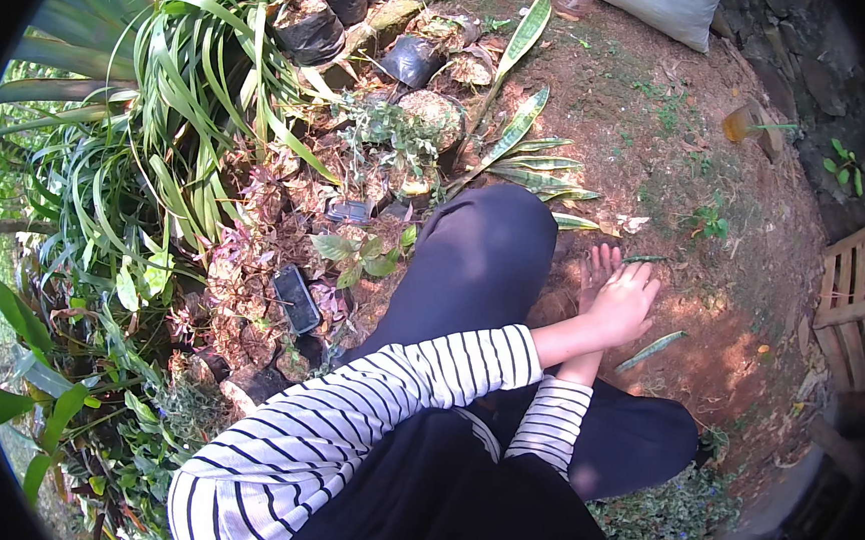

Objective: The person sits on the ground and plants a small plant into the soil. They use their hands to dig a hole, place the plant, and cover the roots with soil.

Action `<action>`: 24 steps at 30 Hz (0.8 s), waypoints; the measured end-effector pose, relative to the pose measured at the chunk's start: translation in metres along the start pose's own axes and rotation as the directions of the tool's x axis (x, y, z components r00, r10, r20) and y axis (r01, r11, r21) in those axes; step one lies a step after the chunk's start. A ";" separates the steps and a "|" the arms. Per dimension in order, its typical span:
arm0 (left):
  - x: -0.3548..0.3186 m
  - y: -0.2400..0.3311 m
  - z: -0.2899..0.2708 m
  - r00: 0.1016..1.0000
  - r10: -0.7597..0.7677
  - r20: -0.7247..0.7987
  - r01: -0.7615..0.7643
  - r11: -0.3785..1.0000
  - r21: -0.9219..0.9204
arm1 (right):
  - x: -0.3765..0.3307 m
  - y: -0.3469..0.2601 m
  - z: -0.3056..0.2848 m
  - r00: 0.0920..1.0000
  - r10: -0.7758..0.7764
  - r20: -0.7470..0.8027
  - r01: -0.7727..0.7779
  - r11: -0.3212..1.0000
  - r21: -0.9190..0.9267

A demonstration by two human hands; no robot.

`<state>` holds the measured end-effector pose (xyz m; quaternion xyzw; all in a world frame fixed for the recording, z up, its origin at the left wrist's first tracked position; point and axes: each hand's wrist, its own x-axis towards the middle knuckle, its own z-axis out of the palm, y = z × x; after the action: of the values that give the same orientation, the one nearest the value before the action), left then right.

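My left hand [626, 306] crosses over my right hand [590, 281] above the bare soil, beyond my bent knee. The left fingers are curled together against the right palm; whatever they may hold is hidden. Fingers of the right hand point up and away, stretched out, and its lower part is covered by the left. A short dark green leaf piece [647, 259] lies just past the fingertips. Closer to my leg, a second leaf piece [651, 351] with pale edges rests on the ground. Long variegated snake plant leaves [538, 163] spread out beyond my knee.
To the left are a black phone-like device [296, 299], strappy green plants [190, 82] and black plastic plant bags [412, 60]. A white sack [666, 7] and an amber cup-like container [738, 124] stand farther off. At right is a wooden slatted crate [854, 305].
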<state>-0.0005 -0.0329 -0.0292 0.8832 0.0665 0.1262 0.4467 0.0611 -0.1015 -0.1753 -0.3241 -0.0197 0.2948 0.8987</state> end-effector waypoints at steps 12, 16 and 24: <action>-0.059 0.031 -0.169 0.934 0.325 -0.150 -0.355 0.893 -0.275 | -0.079 -0.131 0.116 0.829 -0.557 -0.052 0.519 0.801 -0.297; -0.064 -0.065 -0.195 0.895 -0.252 -0.368 0.111 0.925 -0.363 | -0.076 -0.129 0.115 0.833 -0.548 -0.080 0.509 0.814 -0.280; -0.075 -0.284 -0.163 0.764 -0.643 -0.059 0.527 0.569 0.631 | -0.084 -0.131 0.125 0.824 -0.551 -0.130 0.503 0.818 -0.279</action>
<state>-0.1195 0.2440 -0.1778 0.9125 0.3529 -0.1372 0.1546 0.0313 -0.1558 0.0143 -0.4373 -0.0507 -0.0062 0.8979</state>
